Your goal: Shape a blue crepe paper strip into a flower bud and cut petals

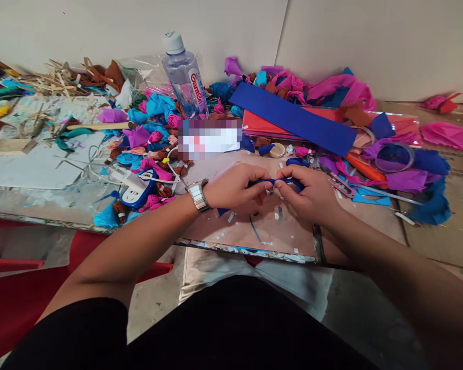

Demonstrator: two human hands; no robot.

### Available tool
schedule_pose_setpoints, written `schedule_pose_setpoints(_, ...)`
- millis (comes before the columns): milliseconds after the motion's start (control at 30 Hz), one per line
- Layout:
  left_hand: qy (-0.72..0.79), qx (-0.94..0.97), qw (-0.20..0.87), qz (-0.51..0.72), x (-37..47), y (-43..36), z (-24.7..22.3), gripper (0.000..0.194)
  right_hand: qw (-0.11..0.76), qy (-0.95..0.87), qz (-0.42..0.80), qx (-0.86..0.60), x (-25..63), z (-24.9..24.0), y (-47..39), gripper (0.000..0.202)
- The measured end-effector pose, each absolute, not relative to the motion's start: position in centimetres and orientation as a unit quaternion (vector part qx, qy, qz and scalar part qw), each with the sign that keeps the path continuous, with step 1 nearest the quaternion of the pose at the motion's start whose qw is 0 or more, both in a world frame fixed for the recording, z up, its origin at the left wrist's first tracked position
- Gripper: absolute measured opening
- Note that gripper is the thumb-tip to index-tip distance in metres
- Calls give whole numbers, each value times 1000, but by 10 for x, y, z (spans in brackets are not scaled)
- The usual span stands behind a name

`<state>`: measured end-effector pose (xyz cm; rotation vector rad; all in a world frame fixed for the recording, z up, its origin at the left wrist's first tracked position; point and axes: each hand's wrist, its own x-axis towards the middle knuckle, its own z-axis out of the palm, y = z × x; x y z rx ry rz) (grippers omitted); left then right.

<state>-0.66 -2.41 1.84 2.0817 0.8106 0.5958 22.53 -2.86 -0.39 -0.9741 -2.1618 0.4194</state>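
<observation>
My left hand point(235, 186), with a metal watch point(198, 197) at its wrist, pinches a dark blue paper strip point(269, 181) near the table's front edge. Close beside it, my right hand point(306, 192) grips the same strip, thumb and fingers pressed together. The strip spans the small gap between my hands; parts of it are hidden by my fingers. Just beyond my right hand lie a small blue paper piece point(298, 162) and a tape ring point(277, 150). Little white scraps are scattered on the board under my hands.
A bottle point(185, 82) stands at the back among crumpled coloured paper. A wide blue sheet point(293, 117) rests on red sheets point(260, 126). Left are a power strip point(139, 192) with cables and green-handled pliers point(75, 133). A pink cutter point(341, 186) lies right of my hands.
</observation>
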Motion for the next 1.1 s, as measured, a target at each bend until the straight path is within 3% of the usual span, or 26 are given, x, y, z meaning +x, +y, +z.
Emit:
schedule_pose_setpoints(233, 331, 820, 405, 235, -7, -24, 18, 29, 365, -851, 113, -360, 228, -5, -28, 4)
schedule_pose_setpoints(500, 303, 719, 594, 198, -5, -23, 9, 27, 367, -844, 138, -367, 226, -4, -29, 5)
schedule_pose_setpoints(1100, 313, 609, 709, 169, -10, -19, 12, 19, 375, -847, 162, -341, 227, -6, -30, 12)
